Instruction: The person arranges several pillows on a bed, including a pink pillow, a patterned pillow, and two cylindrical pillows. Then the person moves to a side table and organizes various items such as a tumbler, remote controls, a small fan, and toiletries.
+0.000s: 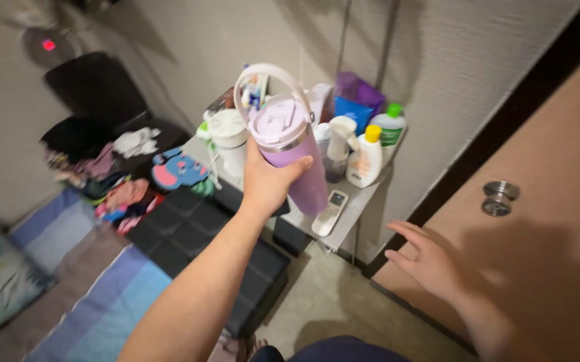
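My left hand (268, 181) grips the lilac lidded tumbler with a loop handle (290, 144), lifted over the cluttered grey surface (357, 201). My right hand (430, 265) hangs open near the brown wooden door (538, 221). Carrying step, I judge; next calls for a steady, upright hold.

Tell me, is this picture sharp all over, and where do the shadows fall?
Head view: the purple bottle in the left hand is fairly sharp; the upper left corner, with a fan and its red light, is smeared by motion blur. The right hand throws a broad soft shadow on the wooden door. The wide lens tilts the walls and door edge.
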